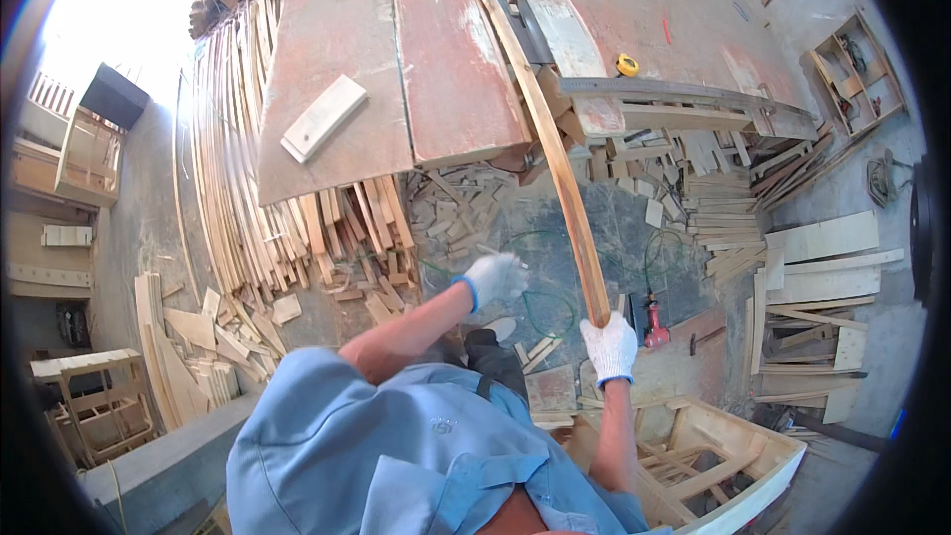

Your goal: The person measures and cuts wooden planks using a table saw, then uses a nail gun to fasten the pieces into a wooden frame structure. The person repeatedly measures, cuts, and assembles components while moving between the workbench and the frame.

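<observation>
A long wooden strip [558,163] runs from my right hand [609,347] up to the far table, where its other end lies over the gap between the tabletops. My right hand, in a white knitted glove, is closed around the near end of it. My left hand [498,277], also gloved in white with a blue cuff, hangs over the floor left of the strip. It is smeared by motion, and its fingers cannot be made out clearly. A stack of pale boards [325,119] rests on the left reddish tabletop [451,69].
A yellow tape measure [627,65] sits on the right tabletop [674,20]. Long strips [238,139] are piled at the left, with offcuts [456,208] under the table. A red power tool [656,325] stands near my right hand. A wooden frame [733,446] is at my lower right.
</observation>
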`<state>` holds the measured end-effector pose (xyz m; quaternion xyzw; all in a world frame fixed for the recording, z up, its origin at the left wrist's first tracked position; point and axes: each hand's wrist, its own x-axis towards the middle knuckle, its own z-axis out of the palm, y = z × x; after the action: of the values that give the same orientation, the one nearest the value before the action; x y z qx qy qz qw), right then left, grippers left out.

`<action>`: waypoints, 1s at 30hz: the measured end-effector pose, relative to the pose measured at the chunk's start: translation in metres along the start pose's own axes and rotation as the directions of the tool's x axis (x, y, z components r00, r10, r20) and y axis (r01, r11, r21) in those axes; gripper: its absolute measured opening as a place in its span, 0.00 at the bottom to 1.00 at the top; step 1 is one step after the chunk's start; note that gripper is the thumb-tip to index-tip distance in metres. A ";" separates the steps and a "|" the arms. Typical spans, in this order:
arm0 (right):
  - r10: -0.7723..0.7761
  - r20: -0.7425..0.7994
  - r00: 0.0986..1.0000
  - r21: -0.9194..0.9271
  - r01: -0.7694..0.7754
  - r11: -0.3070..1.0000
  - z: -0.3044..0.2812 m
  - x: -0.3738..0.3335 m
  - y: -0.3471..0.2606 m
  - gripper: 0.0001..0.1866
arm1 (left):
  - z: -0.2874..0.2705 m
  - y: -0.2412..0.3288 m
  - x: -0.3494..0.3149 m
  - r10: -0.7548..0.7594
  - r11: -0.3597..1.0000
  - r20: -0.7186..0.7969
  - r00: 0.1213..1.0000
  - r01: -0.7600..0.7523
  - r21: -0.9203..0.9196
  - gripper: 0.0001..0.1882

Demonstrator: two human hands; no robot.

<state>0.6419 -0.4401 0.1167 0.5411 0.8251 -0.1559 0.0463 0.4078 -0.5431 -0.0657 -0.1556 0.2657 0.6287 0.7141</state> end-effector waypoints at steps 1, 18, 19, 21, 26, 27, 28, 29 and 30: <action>0.047 0.018 0.999 0.006 -0.047 0.999 0.006 -0.013 0.003 0.24 | -0.019 -0.006 -0.022 0.022 0.997 -0.059 0.998 -0.018 0.070 0.15; 0.183 0.028 0.983 0.158 -0.185 0.970 0.075 -0.142 0.038 0.22 | -0.198 0.023 -0.185 0.172 0.967 -0.514 0.841 -0.044 0.252 0.24; 0.207 0.045 0.977 0.181 -0.212 0.960 0.078 -0.147 0.036 0.22 | -0.198 0.024 -0.185 0.159 0.967 -0.451 0.878 -0.046 0.252 0.23; 0.197 0.081 0.977 0.193 -0.209 0.959 0.084 -0.145 0.027 0.22 | -0.193 0.024 -0.178 0.178 0.963 -0.517 0.837 -0.040 0.266 0.22; 0.206 0.129 0.970 0.182 -0.227 0.957 0.095 -0.126 0.010 0.24 | -0.200 0.025 -0.179 0.171 0.960 -0.567 0.805 -0.007 0.279 0.20; 0.202 0.126 0.971 0.203 -0.225 0.953 0.096 -0.124 0.008 0.24 | -0.198 0.025 -0.183 0.165 0.964 -0.579 0.798 -0.007 0.266 0.19; 0.195 0.125 0.973 0.224 -0.219 0.950 0.097 -0.120 0.006 0.24 | -0.195 0.026 -0.187 0.162 0.967 -0.591 0.790 -0.009 0.254 0.19; 0.181 0.104 0.978 0.192 -0.198 0.961 0.098 -0.114 0.003 0.24 | -0.201 0.024 -0.189 0.181 0.962 -0.616 0.767 -0.009 0.272 0.19; 0.164 0.076 0.984 0.162 -0.174 0.971 0.099 -0.103 -0.001 0.24 | -0.209 0.023 -0.188 0.206 0.956 -0.633 0.746 -0.015 0.294 0.19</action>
<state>0.6735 -0.5613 0.0482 0.6062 0.7581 -0.2372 0.0390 0.3341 -0.8090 -0.1248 -0.2514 0.5915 0.5328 0.5504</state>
